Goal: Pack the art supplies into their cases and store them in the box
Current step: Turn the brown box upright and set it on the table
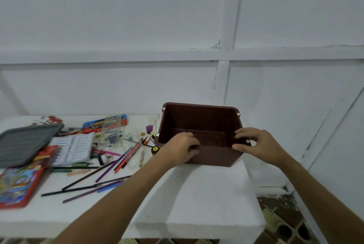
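Both hands are on the brown box [200, 119]: the left hand [182, 150] curls its fingers over the near rim, and the right hand [256, 145] grips the box's near right corner, fingers over the rim and thumb on the outer wall. That box stands open-topped at the far right end of the white tabletop [197, 194]. Left of the box lie loose coloured pencils [110, 169], a white paint palette case [73, 148], a grey lid [25, 141] and a red pencil case [17, 186], all outside the box.
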Demonstrator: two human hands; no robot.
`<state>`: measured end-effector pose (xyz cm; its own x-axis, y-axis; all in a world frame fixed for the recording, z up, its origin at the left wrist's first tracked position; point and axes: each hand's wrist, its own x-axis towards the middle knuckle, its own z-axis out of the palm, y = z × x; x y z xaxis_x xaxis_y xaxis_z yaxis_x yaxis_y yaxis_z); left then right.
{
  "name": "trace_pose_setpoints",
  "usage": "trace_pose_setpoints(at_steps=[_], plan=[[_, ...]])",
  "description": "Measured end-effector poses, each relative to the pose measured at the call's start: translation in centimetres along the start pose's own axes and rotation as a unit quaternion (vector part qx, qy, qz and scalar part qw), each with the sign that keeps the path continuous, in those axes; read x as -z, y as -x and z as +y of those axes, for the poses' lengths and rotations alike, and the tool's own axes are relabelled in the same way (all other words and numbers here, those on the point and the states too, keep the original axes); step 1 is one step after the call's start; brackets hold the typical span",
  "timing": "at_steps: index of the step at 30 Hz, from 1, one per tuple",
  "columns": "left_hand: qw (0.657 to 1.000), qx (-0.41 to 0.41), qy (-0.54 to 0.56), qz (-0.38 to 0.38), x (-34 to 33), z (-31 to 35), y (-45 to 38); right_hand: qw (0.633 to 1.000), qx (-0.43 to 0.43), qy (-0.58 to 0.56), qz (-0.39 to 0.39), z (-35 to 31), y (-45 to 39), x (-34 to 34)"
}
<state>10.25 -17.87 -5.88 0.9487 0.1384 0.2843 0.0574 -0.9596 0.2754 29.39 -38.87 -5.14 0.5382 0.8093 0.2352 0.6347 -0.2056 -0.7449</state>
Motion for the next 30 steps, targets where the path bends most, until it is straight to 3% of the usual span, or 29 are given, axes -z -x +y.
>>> trace_pose_setpoints(at_steps=[2,4,6,7,9,12,13,17,23,30], plan=[[0.996,0.045,0.079,0.019,0.9,0.6,0.0,0.999,-0.005,-0.007,0.046,0.8,0.0,-0.8],[0.982,0.106,0.106,0.116,2.1,-0.2,0.2,0.997,-0.017,0.0,0.07,1.2,-0.2,-1.4],[0.944,0.234,0.08,0.22,3.1,-2.9,0.4,0.995,-0.055,-0.004,0.078,1.3,-0.5,-1.8],[0.915,0.323,0.091,0.226,3.5,-4.3,0.6,0.993,-0.085,-0.014,0.086,1.3,-0.8,-1.8],[0.859,0.452,0.187,0.15,3.7,-6.1,0.9,0.984,-0.14,-0.022,0.105,1.2,-1.4,-1.9],[0.791,0.447,0.408,0.093,3.5,-6.6,0.8,0.978,-0.18,0.023,0.098,1.1,-2.5,-1.8],[0.785,0.429,0.437,0.091,3.5,-6.4,0.7,0.976,-0.202,0.012,0.084,1.0,-2.7,-1.8],[0.842,0.39,0.365,0.073,3.5,-5.7,0.2,0.969,-0.223,-0.071,0.078,0.3,-2.2,-1.0],[0.835,0.401,0.376,0.028,1.8,-4.7,2.1,0.975,-0.193,-0.074,0.085,0.2,0.7,1.3],[0.833,0.42,0.357,0.041,0.4,-6.5,3.5,0.974,-0.188,-0.095,0.084,1.2,1.0,-1.2]])
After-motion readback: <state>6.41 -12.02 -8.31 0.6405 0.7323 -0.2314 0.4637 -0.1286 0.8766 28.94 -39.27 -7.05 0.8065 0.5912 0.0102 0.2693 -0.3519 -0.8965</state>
